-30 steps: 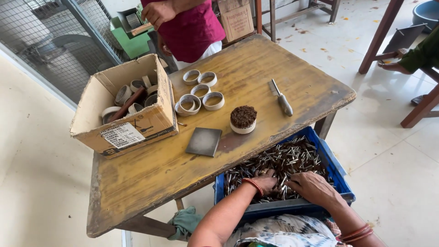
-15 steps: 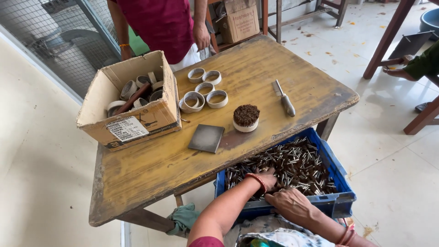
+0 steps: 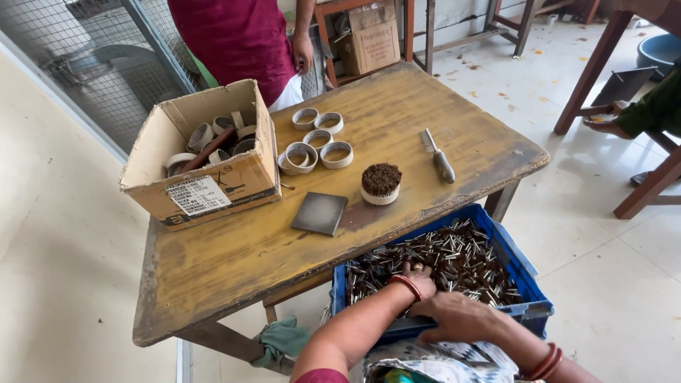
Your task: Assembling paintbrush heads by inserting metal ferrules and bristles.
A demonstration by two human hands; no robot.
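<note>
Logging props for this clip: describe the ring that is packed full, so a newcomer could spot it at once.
On the yellow wooden table, look right of the cardboard box, between the flat grey square plate and the grey-handled knife. There stands the white ring heaped with dark brown material; the other rings behind it lie open and hollow.

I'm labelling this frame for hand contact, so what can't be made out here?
Head view only:
- Left hand: fingertips buried among the metal pins, so any grasp is hidden.
- Right hand: palm faces down, underside unseen.
- Blue crate: far side hidden under the wooden table.
</note>
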